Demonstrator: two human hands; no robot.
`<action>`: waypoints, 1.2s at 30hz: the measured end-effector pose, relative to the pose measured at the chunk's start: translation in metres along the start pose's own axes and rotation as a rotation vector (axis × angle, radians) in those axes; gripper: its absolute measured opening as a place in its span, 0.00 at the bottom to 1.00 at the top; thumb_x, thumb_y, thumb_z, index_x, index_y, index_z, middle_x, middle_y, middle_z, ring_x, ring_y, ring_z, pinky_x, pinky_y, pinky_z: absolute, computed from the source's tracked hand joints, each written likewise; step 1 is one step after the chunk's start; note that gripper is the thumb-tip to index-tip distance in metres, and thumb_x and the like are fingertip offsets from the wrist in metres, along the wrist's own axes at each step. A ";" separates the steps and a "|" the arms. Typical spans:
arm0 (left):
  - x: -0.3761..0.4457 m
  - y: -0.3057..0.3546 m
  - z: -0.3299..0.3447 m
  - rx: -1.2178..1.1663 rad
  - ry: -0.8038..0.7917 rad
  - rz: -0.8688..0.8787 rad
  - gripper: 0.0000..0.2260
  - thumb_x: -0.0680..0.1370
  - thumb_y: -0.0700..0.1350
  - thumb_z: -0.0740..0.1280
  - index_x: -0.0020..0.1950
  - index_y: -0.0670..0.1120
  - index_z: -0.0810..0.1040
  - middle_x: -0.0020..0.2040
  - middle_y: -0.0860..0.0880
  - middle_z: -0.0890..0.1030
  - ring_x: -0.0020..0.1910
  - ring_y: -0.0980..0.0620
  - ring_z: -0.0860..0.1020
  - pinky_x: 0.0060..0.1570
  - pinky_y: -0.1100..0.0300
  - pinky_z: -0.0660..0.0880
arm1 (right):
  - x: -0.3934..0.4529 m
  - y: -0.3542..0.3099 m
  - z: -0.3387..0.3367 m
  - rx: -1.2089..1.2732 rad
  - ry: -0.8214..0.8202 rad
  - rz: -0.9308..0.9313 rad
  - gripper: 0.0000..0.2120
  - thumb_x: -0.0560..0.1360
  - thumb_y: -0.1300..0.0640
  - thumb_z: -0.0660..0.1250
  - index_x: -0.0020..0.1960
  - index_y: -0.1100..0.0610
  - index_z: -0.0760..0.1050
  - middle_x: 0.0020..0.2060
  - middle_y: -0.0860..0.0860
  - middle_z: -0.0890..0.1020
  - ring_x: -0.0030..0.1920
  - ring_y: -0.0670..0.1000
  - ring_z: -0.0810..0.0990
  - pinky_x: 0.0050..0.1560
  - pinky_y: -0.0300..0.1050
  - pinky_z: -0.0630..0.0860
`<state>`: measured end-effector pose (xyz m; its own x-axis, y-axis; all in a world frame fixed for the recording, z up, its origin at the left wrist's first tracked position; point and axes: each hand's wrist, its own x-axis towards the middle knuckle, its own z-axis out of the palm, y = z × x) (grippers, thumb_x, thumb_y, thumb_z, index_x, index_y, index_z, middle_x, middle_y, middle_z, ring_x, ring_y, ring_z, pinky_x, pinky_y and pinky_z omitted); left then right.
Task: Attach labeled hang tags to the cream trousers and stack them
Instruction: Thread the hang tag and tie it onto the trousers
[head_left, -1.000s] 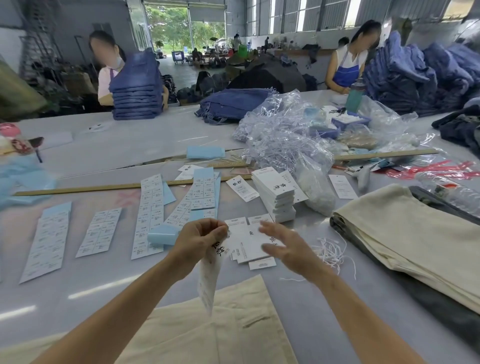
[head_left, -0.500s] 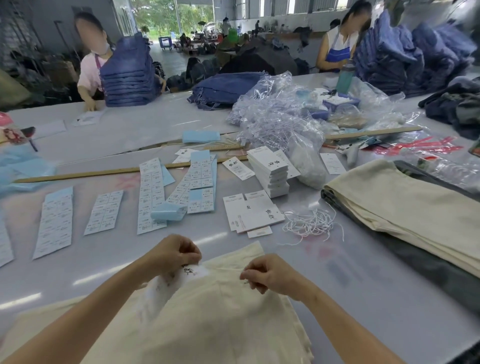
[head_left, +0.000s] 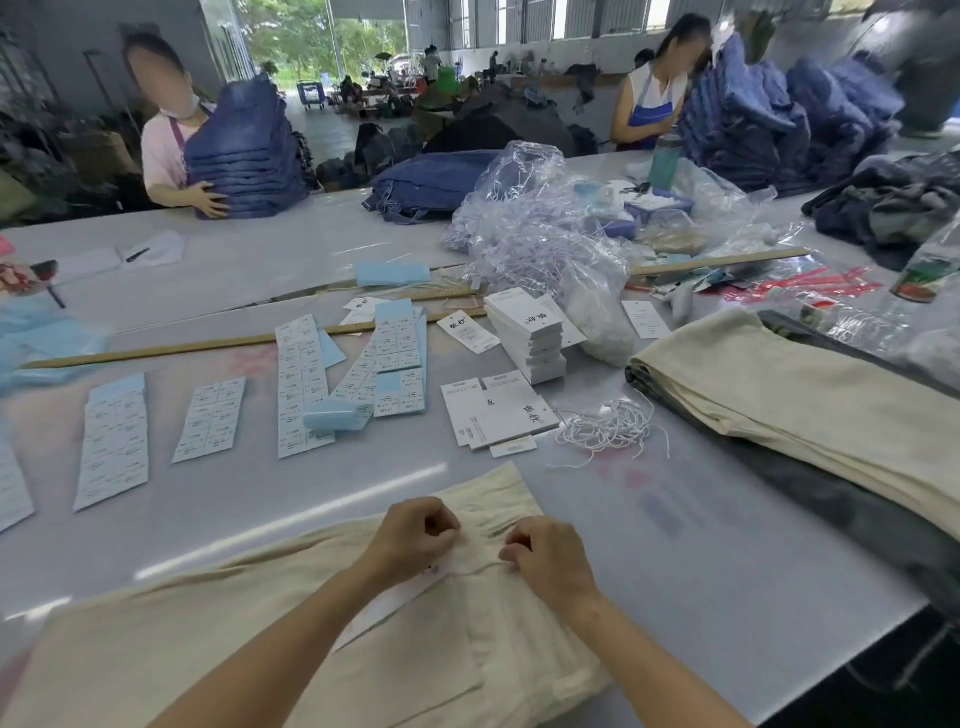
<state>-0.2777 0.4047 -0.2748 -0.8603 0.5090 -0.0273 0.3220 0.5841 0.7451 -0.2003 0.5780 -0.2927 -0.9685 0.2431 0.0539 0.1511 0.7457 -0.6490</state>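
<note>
Cream trousers (head_left: 260, 639) lie folded on the grey table right in front of me. My left hand (head_left: 415, 535) and my right hand (head_left: 545, 553) sit close together on their waistband, fingers curled. A thin white string (head_left: 480, 570) runs between the two hands, pinched by both. A white hang tag (head_left: 384, 608) lies on the cloth under my left wrist, mostly hidden by the forearm. Loose white strings (head_left: 608, 428) and a few flat hang tags (head_left: 496, 410) lie beyond the trousers. A stack of hang tags (head_left: 530, 338) stands behind them.
A pile of cream trousers (head_left: 810, 410) lies at the right over dark cloth. Label sheets (head_left: 301, 384) spread over the left half of the table (head_left: 701, 530). Clear plastic bags (head_left: 545, 234) and a wooden stick (head_left: 208, 344) lie further back. Two people handle blue jeans (head_left: 244, 150) at the far side.
Both hands came back from the tags to the trousers. They have drawn closer together at the waistband, and the tag now lies flat under my left wrist.
</note>
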 end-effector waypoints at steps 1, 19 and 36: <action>0.002 0.004 0.007 -0.056 0.010 -0.005 0.10 0.69 0.34 0.69 0.34 0.49 0.78 0.39 0.48 0.83 0.37 0.53 0.80 0.39 0.59 0.77 | 0.002 0.000 0.000 -0.023 -0.008 -0.013 0.07 0.73 0.59 0.68 0.48 0.59 0.83 0.48 0.53 0.84 0.52 0.52 0.79 0.50 0.36 0.68; 0.047 0.023 0.030 -0.055 -0.095 -0.166 0.08 0.77 0.40 0.66 0.39 0.48 0.72 0.37 0.51 0.77 0.35 0.56 0.74 0.35 0.66 0.70 | 0.003 0.007 0.014 -0.068 0.160 -0.044 0.13 0.73 0.57 0.64 0.57 0.55 0.71 0.46 0.50 0.83 0.49 0.55 0.81 0.46 0.46 0.73; 0.061 0.014 0.022 0.097 -0.228 -0.073 0.05 0.73 0.36 0.70 0.45 0.40 0.84 0.42 0.43 0.84 0.27 0.64 0.73 0.29 0.75 0.69 | 0.015 0.007 0.023 -0.573 0.511 -0.404 0.14 0.70 0.52 0.60 0.26 0.53 0.72 0.23 0.48 0.72 0.19 0.47 0.71 0.17 0.36 0.61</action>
<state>-0.3174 0.4582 -0.2808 -0.7751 0.5861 -0.2361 0.3084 0.6770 0.6682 -0.2180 0.5730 -0.3137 -0.7823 0.0387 0.6216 0.0242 0.9992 -0.0317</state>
